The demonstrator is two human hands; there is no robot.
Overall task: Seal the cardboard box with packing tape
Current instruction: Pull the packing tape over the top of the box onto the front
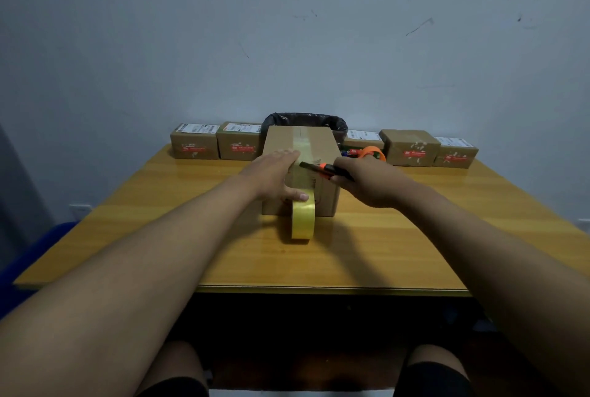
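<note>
Two bare knees show below the near edge of the table [367,256]; on the wood, around the middle of the table, a roll [302,220] of yellowish tape stands on its rim, touching the near face of the box [314,144]; a strip of tape [300,141] runs from the roll up that face and along the middle of the box top toward the far side; the left hand [276,174] lies flat and unclenched on the near left part of the box, its fingers on the top beside the strip and its thumb [298,195] on the front face just above the roll; the right hand [362,181] is closed around a knife [325,169] with an orange and black handle, whose dark tip points left and meets the strip at the near top edge of the box; behind the right hand lies an orange tape holder [373,151]; along the far edge stands a row of small parcels [194,140] with labels, and a bin [306,120] with a black liner rises behind the box.
</note>
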